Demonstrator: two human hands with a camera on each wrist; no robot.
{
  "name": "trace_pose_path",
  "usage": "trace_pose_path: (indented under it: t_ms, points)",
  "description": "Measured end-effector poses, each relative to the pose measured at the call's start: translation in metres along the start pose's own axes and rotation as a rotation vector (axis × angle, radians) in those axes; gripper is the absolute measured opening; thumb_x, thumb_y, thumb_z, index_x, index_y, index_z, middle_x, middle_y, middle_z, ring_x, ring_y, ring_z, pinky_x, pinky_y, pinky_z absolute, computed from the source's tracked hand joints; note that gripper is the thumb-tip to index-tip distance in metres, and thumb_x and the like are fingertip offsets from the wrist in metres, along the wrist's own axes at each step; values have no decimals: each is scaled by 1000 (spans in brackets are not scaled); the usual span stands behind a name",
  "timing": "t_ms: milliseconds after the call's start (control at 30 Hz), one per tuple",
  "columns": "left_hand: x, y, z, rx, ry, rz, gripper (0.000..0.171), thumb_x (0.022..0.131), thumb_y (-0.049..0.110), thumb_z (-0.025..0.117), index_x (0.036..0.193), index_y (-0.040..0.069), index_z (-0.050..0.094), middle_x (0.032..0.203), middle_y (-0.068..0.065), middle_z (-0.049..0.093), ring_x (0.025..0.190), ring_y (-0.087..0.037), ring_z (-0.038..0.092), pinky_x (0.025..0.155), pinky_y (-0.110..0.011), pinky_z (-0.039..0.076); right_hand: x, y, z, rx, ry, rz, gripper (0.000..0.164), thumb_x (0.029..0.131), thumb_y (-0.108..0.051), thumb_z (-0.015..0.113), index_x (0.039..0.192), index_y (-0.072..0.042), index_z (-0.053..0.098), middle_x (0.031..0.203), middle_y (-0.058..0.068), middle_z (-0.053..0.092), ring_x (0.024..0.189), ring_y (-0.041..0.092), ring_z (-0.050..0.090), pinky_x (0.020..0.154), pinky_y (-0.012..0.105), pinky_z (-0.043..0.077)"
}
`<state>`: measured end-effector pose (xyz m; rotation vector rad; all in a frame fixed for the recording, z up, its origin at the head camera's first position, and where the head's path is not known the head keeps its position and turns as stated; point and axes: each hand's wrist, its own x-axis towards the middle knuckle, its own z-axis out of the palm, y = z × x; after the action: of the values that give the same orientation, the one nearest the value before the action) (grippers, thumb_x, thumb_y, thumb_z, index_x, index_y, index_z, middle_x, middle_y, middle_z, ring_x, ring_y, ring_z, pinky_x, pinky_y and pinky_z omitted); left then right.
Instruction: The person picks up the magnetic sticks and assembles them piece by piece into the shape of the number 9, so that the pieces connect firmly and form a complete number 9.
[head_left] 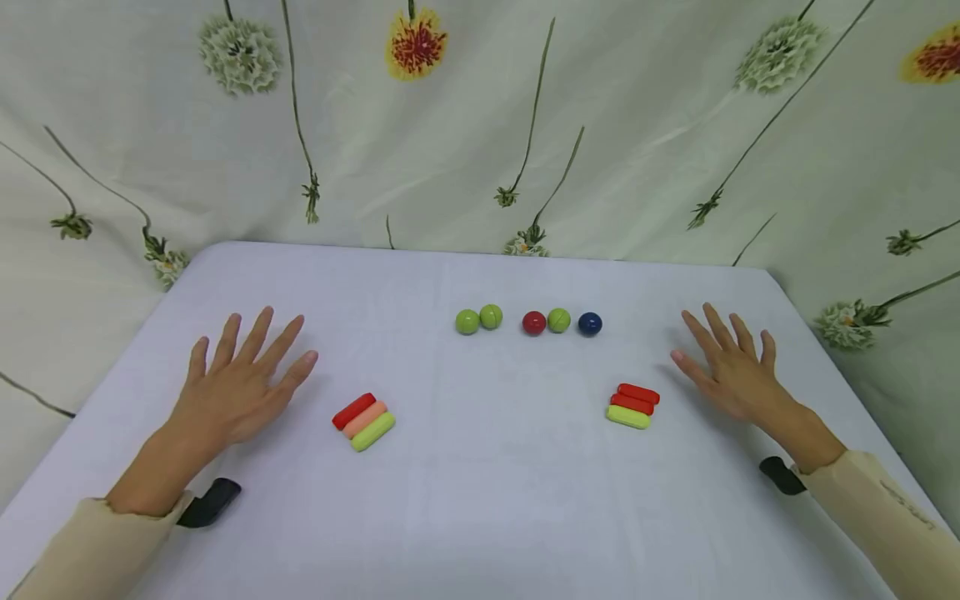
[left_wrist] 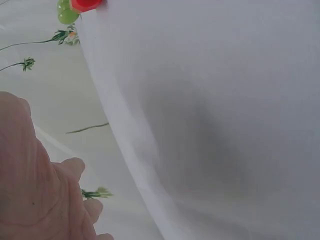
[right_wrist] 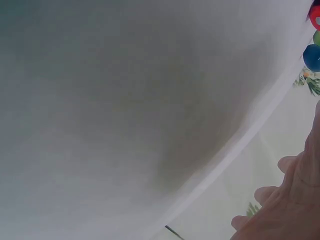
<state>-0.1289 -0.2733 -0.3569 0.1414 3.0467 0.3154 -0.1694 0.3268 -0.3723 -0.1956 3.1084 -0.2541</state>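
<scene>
My left hand [head_left: 234, 392] is spread over the left side of the white table, palm down, holding nothing. Right of it lie three clay-like sticks side by side: a red stick [head_left: 354, 412], a salmon stick [head_left: 364, 419] and a yellow-green stick [head_left: 372, 432]. On the right side my right hand [head_left: 735, 371] is spread too, fingers apart and without anything in it. Left of that hand lie two red sticks [head_left: 636, 400] and another yellow-green stick [head_left: 628, 417]. In the wrist views each palm shows at the edge, and shadows fall on the cloth below.
Toward the back of the table [head_left: 480, 500] small balls stand in a row: two green balls [head_left: 467, 322], a red ball [head_left: 534, 322], another green ball [head_left: 558, 320] and a dark blue ball [head_left: 589, 324]. A flowered curtain [head_left: 450, 150] hangs behind. Black wrist straps [head_left: 210, 503] show below the sleeves.
</scene>
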Motion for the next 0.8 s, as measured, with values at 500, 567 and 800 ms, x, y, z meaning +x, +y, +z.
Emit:
trace_pose_path:
  t_ms: [500,567,800]
  points:
    - [-1,18,2,-79,-50,60,71,104,58,29,162,22,10,166,-25,5,149,-54,-3,111,-75,-3,12,-25,-4,22,-28,-38,77,100,-52,47,161,-18,15,166,22,3,147,54,1,110,76,-7]
    - [-2,21,2,-86,-54,73,70,105,57,30,162,21,12,165,-25,8,149,-54,-1,111,-76,-2,13,-28,-4,24,-33,-41,77,100,-52,47,161,-18,14,166,22,3,148,54,1,110,76,-7]
    - [-4,30,5,-121,-49,118,67,105,52,36,161,21,18,164,-25,14,149,-54,5,111,-76,1,18,-37,-3,37,-34,-63,75,101,-47,49,161,-17,15,166,21,4,148,53,1,111,75,-7]
